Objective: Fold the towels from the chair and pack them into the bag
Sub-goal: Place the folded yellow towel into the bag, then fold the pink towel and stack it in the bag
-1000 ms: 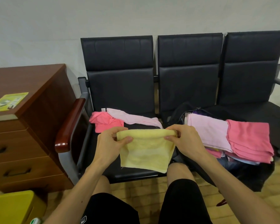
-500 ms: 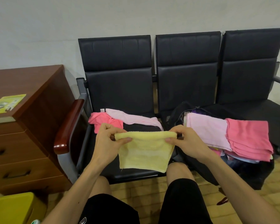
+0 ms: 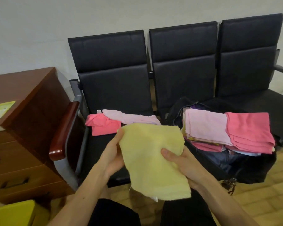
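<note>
A yellow towel [image 3: 151,159] hangs folded between both hands above my knees. My left hand [image 3: 111,157] grips its left edge, and my right hand [image 3: 180,160] holds its right side with the thumb on top. On the left seat of the black chair row [image 3: 114,88] lie a crumpled bright pink towel [image 3: 101,125] and a pale pink towel [image 3: 131,118]. An open black bag [image 3: 245,168] sits on the middle seat's front, with folded pale pink towels [image 3: 206,126] and bright pink towels [image 3: 250,131] stacked on top of it.
A brown wooden drawer cabinet [image 3: 23,128] stands left of the chairs, with a yellow-green leaflet [image 3: 0,109] on top. A wooden armrest [image 3: 64,131] borders the left seat. A yellow box [image 3: 11,214] is at the lower left. Tiled floor lies below.
The yellow towel, held stretched by its top edge before, is now folded over and drawn closer to me. Both hands have come lower and nearer together.
</note>
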